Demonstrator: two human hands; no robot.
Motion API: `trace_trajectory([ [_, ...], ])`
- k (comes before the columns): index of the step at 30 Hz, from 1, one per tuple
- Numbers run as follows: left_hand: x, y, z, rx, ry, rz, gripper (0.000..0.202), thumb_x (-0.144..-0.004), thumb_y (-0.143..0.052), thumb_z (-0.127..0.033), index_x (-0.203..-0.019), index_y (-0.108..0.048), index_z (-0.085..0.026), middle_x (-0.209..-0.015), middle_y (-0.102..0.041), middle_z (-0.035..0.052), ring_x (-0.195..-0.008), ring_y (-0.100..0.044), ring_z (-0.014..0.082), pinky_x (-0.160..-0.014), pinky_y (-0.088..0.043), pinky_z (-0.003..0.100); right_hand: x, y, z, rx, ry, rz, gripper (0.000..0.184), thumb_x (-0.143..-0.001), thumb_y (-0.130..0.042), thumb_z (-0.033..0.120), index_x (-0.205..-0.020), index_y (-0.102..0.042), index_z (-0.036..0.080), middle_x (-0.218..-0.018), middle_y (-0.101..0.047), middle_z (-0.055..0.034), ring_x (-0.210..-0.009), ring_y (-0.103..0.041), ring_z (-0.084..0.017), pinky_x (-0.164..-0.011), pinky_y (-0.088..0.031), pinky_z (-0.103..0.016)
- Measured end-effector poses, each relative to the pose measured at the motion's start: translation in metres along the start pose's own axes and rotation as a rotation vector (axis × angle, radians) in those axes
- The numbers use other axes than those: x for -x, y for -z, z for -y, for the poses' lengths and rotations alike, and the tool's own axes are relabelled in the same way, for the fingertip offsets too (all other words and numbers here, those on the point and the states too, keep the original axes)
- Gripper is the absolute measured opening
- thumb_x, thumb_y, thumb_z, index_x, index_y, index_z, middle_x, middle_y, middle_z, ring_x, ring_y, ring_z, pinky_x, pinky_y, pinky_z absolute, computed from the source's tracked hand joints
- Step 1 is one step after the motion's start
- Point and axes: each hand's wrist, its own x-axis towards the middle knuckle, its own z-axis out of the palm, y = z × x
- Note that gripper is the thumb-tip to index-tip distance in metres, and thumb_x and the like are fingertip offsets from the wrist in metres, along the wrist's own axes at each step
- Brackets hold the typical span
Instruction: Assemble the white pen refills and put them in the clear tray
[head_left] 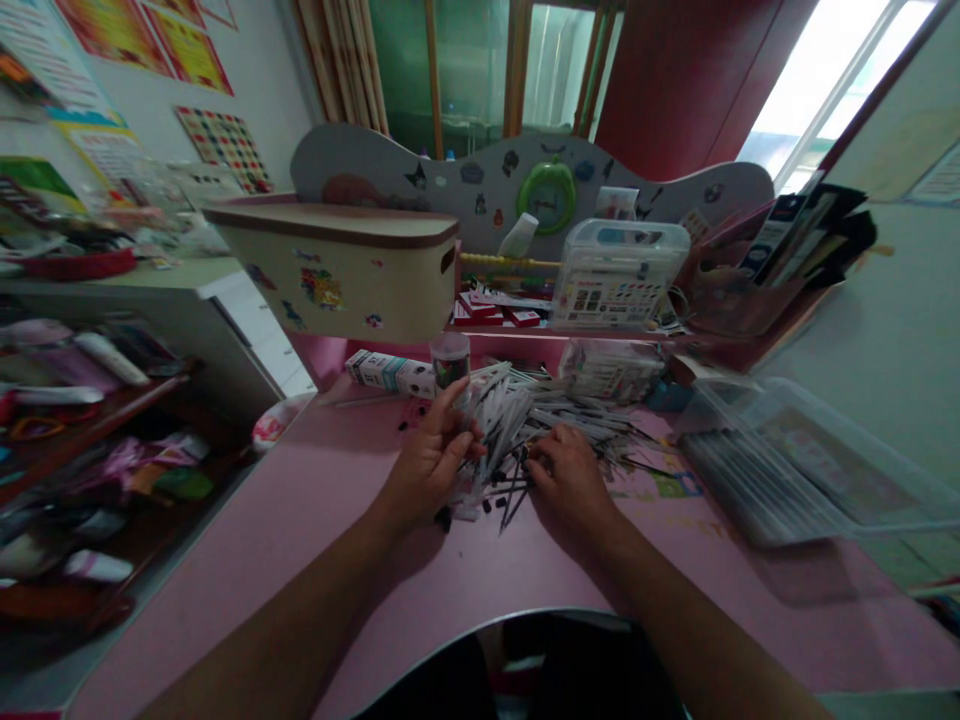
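My left hand [431, 460], index finger extended, and my right hand [568, 472], fingers curled, meet at a heap of pens [504, 415] lying between and beyond them; I cannot tell whether either grips one. The pens are slim, mostly whitish, jumbled at all angles, with small black caps [501, 503] scattered nearest me. Beneath spreads a pink desk [300, 510]; its shelf carries a cream bin [345, 285] and a clear case [622, 275] before a window [472, 90].
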Motion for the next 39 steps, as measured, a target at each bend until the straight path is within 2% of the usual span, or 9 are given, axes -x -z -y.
trace_trajectory([
  [6, 0.001, -0.001, -0.002, 0.029, 0.074, 0.071, 0.06, -0.095, -0.049, -0.018, -0.152, -0.036, -0.031, -0.096, -0.055, -0.0003, -0.074, -0.063, 0.0102, -0.073, -0.054, 0.027, 0.0, -0.004, 0.009, 0.191, -0.045, 0.101, 0.011, -0.085, -0.064, 0.021, -0.075, -0.068, 0.019, -0.09, -0.058, -0.0079, -0.092, -0.051, -0.025, -0.084, -0.036, -0.038],
  [11, 0.001, -0.001, -0.002, -0.022, 0.127, 0.111, 0.054, -0.093, -0.049, -0.019, -0.145, -0.042, -0.028, -0.093, -0.054, -0.0007, -0.07, -0.06, 0.0099, -0.063, -0.05, 0.023, -0.003, -0.003, 0.01, 0.092, -0.043, 0.057, 0.01, -0.08, -0.062, 0.017, -0.069, -0.063, 0.019, -0.085, -0.057, -0.0073, -0.09, -0.049, -0.024, -0.085, -0.036, -0.038],
  [13, 0.001, 0.0, -0.001, -0.041, 0.138, 0.13, 0.051, -0.094, -0.047, -0.021, -0.144, -0.042, -0.027, -0.093, -0.053, -0.0004, -0.067, -0.058, 0.0098, -0.058, -0.047, 0.022, -0.002, 0.002, 0.011, -0.087, -0.043, -0.021, 0.01, -0.075, -0.063, 0.014, -0.067, -0.061, 0.02, -0.085, -0.056, -0.0066, -0.09, -0.049, -0.024, -0.085, -0.037, -0.039],
  [15, 0.002, 0.0, -0.001, -0.064, 0.143, 0.155, 0.05, -0.095, -0.044, -0.022, -0.144, -0.041, -0.026, -0.093, -0.053, -0.0004, -0.064, -0.055, 0.0092, -0.055, -0.046, 0.021, -0.001, 0.008, 0.012, -0.415, -0.066, -0.043, 0.01, -0.07, -0.066, 0.013, -0.068, -0.059, 0.021, -0.087, -0.058, -0.006, -0.09, -0.05, -0.023, -0.083, -0.04, -0.037],
  [19, 0.002, -0.001, -0.005, -0.234, 0.123, 0.217, 0.058, -0.095, -0.043, -0.021, -0.152, -0.033, -0.024, -0.09, -0.059, -0.0007, -0.06, -0.053, 0.0101, -0.057, -0.044, 0.023, 0.001, 0.012, 0.012, -0.992, -0.234, 0.061, 0.013, -0.076, -0.069, 0.027, -0.082, -0.059, 0.023, -0.076, -0.06, 0.0003, -0.069, -0.052, -0.016, -0.061, -0.042, -0.028],
  [23, 0.002, -0.002, -0.011, -0.531, 0.061, 0.292, 0.037, -0.096, -0.047, -0.025, -0.129, -0.06, -0.018, -0.095, -0.071, 0.0055, -0.086, -0.066, 0.0193, -0.077, -0.049, 0.03, -0.003, 0.009, 0.01, -1.27, -0.394, 0.099, 0.022, -0.071, -0.078, 0.026, -0.083, -0.059, 0.022, -0.065, -0.058, 0.0055, -0.054, -0.05, -0.01, -0.054, -0.039, -0.023],
  [26, 0.002, -0.003, -0.01, -0.619, 0.046, 0.344, 0.03, -0.097, -0.046, -0.025, -0.115, -0.068, -0.019, -0.106, -0.076, 0.0077, -0.096, -0.069, 0.0221, -0.084, -0.05, 0.032, -0.004, 0.007, 0.008, -1.299, -0.355, 0.112, 0.022, -0.068, -0.082, 0.025, -0.08, -0.064, 0.021, -0.067, -0.063, 0.0038, -0.055, -0.055, -0.011, -0.054, -0.043, -0.024],
  [32, 0.003, -0.003, -0.003, -0.688, -0.034, 0.341, 0.03, -0.096, -0.049, -0.022, -0.116, -0.07, -0.019, -0.109, -0.077, 0.0084, -0.097, -0.07, 0.0223, -0.085, -0.051, 0.032, 0.0, 0.002, 0.009, -1.296, -0.315, 0.168, 0.017, -0.072, -0.081, 0.025, -0.084, -0.07, 0.022, -0.071, -0.066, 0.0027, -0.059, -0.057, -0.011, -0.059, -0.05, -0.027],
  [39, 0.004, -0.005, -0.003, -0.714, -0.079, 0.355, 0.03, -0.097, -0.048, -0.022, -0.113, -0.073, -0.02, -0.104, -0.076, 0.0081, -0.092, -0.07, 0.0211, -0.083, -0.052, 0.031, 0.001, 0.001, 0.011, -1.204, -0.278, 0.123, 0.012, -0.072, -0.079, 0.022, -0.081, -0.07, 0.021, -0.072, -0.066, 0.0024, -0.062, -0.059, -0.012, -0.06, -0.048, -0.026],
])
